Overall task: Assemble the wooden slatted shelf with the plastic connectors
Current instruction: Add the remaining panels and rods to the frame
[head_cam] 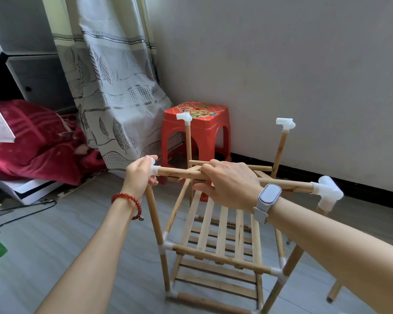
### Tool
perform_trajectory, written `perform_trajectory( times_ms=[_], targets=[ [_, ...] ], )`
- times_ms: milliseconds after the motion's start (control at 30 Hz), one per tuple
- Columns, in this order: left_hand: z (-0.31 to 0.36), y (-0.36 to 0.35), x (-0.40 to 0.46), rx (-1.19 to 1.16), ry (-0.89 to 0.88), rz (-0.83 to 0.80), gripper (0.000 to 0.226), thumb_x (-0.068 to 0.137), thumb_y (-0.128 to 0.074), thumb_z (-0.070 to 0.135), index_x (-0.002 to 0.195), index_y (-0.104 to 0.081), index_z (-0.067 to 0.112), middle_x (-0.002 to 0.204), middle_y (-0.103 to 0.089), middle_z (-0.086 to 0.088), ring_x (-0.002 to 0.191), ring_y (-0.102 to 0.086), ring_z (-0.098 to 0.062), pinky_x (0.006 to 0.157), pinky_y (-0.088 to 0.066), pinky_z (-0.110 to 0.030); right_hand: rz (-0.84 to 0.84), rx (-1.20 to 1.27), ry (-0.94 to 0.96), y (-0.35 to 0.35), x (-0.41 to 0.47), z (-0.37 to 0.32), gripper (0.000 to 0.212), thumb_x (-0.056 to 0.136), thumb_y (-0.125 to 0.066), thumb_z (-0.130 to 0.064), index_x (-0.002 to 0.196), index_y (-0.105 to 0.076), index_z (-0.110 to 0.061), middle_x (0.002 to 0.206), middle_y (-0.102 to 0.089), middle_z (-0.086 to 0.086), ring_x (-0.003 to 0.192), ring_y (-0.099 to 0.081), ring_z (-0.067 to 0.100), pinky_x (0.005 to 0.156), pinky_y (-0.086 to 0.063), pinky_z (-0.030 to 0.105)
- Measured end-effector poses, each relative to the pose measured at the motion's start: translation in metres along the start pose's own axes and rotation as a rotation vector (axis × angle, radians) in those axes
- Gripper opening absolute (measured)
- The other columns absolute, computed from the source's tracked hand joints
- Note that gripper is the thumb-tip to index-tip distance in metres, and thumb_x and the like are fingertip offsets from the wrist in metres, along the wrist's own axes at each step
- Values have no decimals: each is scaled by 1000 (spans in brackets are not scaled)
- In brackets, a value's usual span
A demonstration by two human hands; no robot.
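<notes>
A wooden shelf frame (216, 257) with two slatted tiers stands on the floor, its dowels joined by white plastic connectors. My left hand (139, 175) grips the white corner connector (155, 170) on top of the near left post. My right hand (227, 182) curls round the horizontal top dowel (177, 172), which runs right to another white connector (329, 192). Two far posts stand upright, each topped by a white connector: one at the left (184, 117) and one at the right (285, 123). A slatted panel (213, 214) leans inside the frame under my right hand.
A red plastic stool (196, 130) stands behind the frame by the grey wall. A patterned curtain (114, 87) hangs at the left, with a red blanket (39, 141) and a cube cabinet (21, 53) beyond. A loose dowel (334, 291) lies on the floor at the right.
</notes>
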State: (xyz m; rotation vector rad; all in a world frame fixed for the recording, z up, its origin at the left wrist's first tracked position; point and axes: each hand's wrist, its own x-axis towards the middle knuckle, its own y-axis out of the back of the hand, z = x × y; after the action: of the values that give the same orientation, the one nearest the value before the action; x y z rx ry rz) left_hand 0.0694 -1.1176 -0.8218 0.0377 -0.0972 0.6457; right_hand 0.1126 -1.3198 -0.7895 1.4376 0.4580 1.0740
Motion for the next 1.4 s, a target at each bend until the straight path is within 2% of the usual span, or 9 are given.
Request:
perform_trajectory(
  times_ms=[267, 433, 567, 667, 833, 933, 1067, 1267, 1400],
  targets=[
    [2, -2, 0, 115, 8, -65, 26, 99, -35, 17, 112, -56, 7, 80, -52, -7, 50, -43, -10, 60, -45, -24, 68, -7, 4, -8, 0, 4, 40, 95, -34, -53, 101, -54, -19, 87, -56, -8, 70, -50, 11, 62, -46, 28],
    [1, 1, -6, 162, 1, -84, 27, 100, -35, 19, 116, -54, 8, 85, -57, -12, 55, -47, -13, 74, -50, -34, 83, -2, 35, -10, -2, 6, 38, 95, -38, -51, 100, -55, -17, 86, -58, -6, 70, -55, 15, 56, -43, 29],
    [1, 2, -19, 181, -33, -109, 27, 101, -33, 19, 114, -53, 5, 83, -61, -15, 55, -48, -17, 80, -49, -41, 261, -32, 119, -11, -12, 13, 38, 88, -42, -49, 86, -63, -17, 68, -58, -6, 52, -52, 13, 40, -29, 22],
    [3, 0, -34, 154, 12, -182, 25, 101, -33, 23, 110, -51, 7, 82, -64, -15, 60, -56, -21, 88, -49, -46, 260, -81, 183, -10, -25, 23, 41, 86, -36, -48, 84, -64, -18, 70, -59, -5, 58, -50, 14, 48, -35, 24],
    [17, -6, -62, 260, 50, -375, 24, 101, -36, 33, 100, -51, 14, 99, -64, -16, 78, -66, -23, 80, -56, -41, 163, -34, 184, 2, -49, 40, 35, 87, -36, -41, 106, -58, -22, 84, -60, -4, 74, -57, 19, 69, -47, 36],
    [21, -7, -75, 475, -79, -477, 33, 96, -40, 47, 94, -58, 19, 98, -67, -10, 89, -66, -20, 85, -54, -44, 130, 21, 123, 6, -72, 51, 34, 87, -40, -36, 118, -52, -29, 94, -61, -6, 88, -58, 19, 83, -43, 42],
    [28, -26, -99, 605, -200, -622, 36, 98, -39, 39, 109, -65, 17, 102, -69, 3, 93, -66, -10, 92, -50, -39, 120, -6, -13, 19, -103, 75, 35, 83, -59, -26, 118, -63, -28, 106, -62, -2, 103, -58, 24, 90, -41, 51],
    [39, -98, -146, 696, -367, -812, 29, 100, -39, 29, 112, -64, 22, 95, -70, 8, 90, -66, -15, 84, -52, -39, -173, -64, -363, 51, -148, 114, 35, 94, -53, -33, 128, -53, -42, 132, -51, -10, 128, -38, 14, 99, -33, 33],
    [53, -152, -171, 792, -489, -1001, 31, 100, -39, 29, 122, -59, 21, 102, -67, 5, 89, -61, -10, 79, -49, -25, -406, -153, -539, 75, -165, 145, 41, 95, -46, -23, 131, -49, -43, 141, -45, -11, 136, -30, 16, 101, -33, 34]
  ],
)
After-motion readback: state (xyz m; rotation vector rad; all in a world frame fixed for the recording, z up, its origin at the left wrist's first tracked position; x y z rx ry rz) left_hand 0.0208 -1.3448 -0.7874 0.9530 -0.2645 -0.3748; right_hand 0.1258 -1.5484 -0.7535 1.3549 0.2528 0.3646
